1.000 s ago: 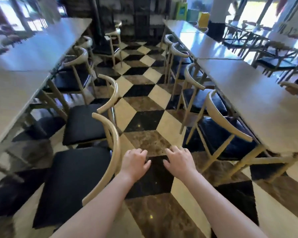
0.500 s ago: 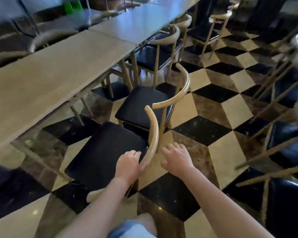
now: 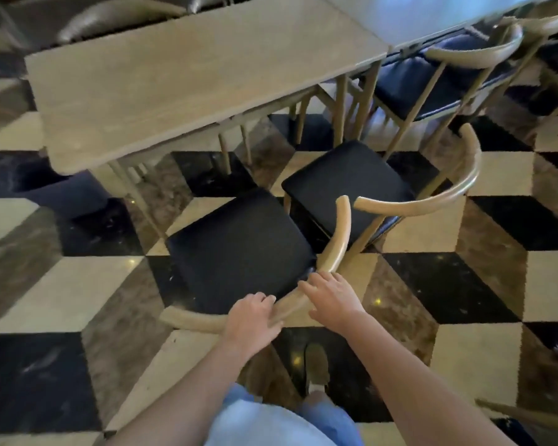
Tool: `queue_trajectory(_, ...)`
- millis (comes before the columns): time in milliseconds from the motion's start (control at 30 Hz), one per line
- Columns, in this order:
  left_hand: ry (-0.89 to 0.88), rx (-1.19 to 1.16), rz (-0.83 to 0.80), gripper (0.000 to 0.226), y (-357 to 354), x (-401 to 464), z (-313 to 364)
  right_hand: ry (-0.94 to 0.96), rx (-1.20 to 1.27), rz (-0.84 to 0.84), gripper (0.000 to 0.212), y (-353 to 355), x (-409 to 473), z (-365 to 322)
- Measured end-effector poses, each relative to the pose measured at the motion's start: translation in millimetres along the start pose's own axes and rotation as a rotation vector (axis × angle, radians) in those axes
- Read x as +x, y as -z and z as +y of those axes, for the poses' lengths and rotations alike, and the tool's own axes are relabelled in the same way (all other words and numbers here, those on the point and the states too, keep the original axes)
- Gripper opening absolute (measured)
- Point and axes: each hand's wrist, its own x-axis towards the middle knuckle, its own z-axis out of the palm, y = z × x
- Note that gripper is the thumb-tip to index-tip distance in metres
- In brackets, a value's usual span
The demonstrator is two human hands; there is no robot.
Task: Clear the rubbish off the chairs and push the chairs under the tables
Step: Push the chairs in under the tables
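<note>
— So, what is hard to see?
— The near chair (image 3: pixel 239 249): its legs are hidden under the black seat, and the far chairs are blurred.
— And the hands?
— The left hand (image 3: pixel 252 323) closes its fingers over the curved backrest (image 3: pixel 334 249); the right hand (image 3: pixel 332 299) lies flat and open on it.
— What stands around?
— A second chair (image 3: pixel 345 185) just beside, both pulled out from the tabletop (image 3: pixel 187 75), on the checkered floor (image 3: pixel 448 284).

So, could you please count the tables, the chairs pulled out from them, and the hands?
Tables: 2, near table and far table
Pulled-out chairs: 2, near chair and next chair
Hands: 2, left hand and right hand
Total: 6
</note>
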Motion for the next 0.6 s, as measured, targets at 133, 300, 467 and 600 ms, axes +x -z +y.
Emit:
queue_trajectory(133, 0.169, -0.069, 0.024, 0.035, -13.6, -0.2, 15.0, 0.17, -0.036, -0.02, 0.04, -0.3, 10.8, 21.3)
queue_trajectory(300, 0.297, -0.124, 0.078, 0.038, -18.5, 4.6, 19.7, 0.284, -0.019, -0.049, 0.024, 9.5, 29.4, 39.9)
queue_trajectory(467, 0.416, -0.143, 0.125, 0.042, -25.4, 2.0, 26.0, 0.398, -0.072, -0.082, 0.027, 11.2, 40.9, 51.2)
queue_trajectory(600, 0.458, -0.146, 0.142, 0.044, -24.9, 7.5, 23.8, 0.42, -0.076, -0.056, 0.026, 9.9, 50.3, 55.5)
